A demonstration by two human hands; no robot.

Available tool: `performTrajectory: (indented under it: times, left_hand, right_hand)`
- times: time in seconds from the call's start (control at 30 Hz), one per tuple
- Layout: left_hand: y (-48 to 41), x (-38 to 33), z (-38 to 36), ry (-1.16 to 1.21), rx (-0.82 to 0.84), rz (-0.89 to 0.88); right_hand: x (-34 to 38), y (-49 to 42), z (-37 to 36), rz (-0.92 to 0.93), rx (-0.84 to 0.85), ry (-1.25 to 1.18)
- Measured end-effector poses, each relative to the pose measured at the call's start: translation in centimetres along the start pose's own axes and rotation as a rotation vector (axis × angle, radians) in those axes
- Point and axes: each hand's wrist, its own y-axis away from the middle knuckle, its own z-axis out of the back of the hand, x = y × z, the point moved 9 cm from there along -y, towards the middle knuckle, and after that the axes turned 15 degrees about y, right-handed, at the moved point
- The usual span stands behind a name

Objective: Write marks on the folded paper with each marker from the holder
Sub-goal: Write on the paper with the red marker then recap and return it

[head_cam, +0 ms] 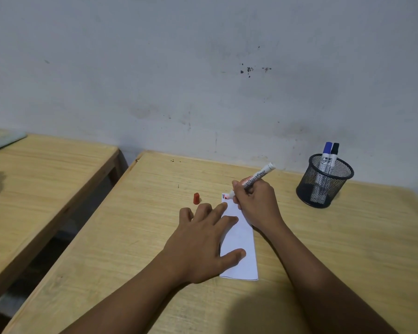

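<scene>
The folded paper (240,239) lies near the middle of the wooden surface (348,237), its long edges running away from the person and its far end well short of the wall. The left hand (203,242) lies flat and spread, fingers and thumb pressing on the paper's left edge. The right hand (256,201) is closed around a red marker (251,180), whose tip touches the paper's far left corner beside short red and dark marks. The marker's red cap (196,198) stands alone on the surface just left of that corner, apart from the fingers. A black mesh holder (323,183) stands well to the right near the back edge, holding a blue marker (325,156) and a black marker (333,156) upright. Bare wood lies open between paper and holder. A gap separates this surface's left edge from a second table (46,179).
</scene>
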Motion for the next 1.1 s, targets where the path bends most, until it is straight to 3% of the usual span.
performTrajectory:
  times: [0.23,0.33,0.43,0.57,0.63,0.73,0.83,0.9,1.1]
  left_hand:
    - [0.2,-0.2,0.8,0.077,-0.058,-0.004]
    - [0.2,0.8,3.1,0.283,-0.247,0.071]
    - [-0.4,3.5,6.0,0.221,-0.467,0.202]
    - [-2.3,6.4,6.2,0.06,-0.226,0.368]
    - [-2.3,5.9,7.0,0.085,-0.214,0.362]
    - [-2.2,4.0,9.2,0.322,-0.32,0.351]
    - [-2.4,0.6,11.2,0.961,-0.428,0.301]
    - [-2.6,-2.4,12.5,1.242,-0.447,0.23]
    - [-1.9,-8.3,14.5,1.369,-0.437,0.147]
  right_hand:
    - [-2.4,0.7,2.8,-0.243,-0.183,-0.548]
    - [-2.5,1.0,3.8,-0.301,-0.223,-0.694]
    - [-1.7,1.0,5.0,-0.263,-0.23,-0.709]
    - [-0.1,1.6,7.4,-0.188,-0.225,-0.681]
    - [0.7,1.9,8.8,-0.141,-0.229,-0.65]
    - [1.9,2.4,10.8,-0.093,-0.228,-0.619]
    - [3.6,3.0,12.7,-0.064,-0.23,-0.626]
    - [5.0,3.6,14.1,-0.04,-0.234,-0.636]
    - [7.8,6.3,18.2,0.017,-0.26,-0.681]
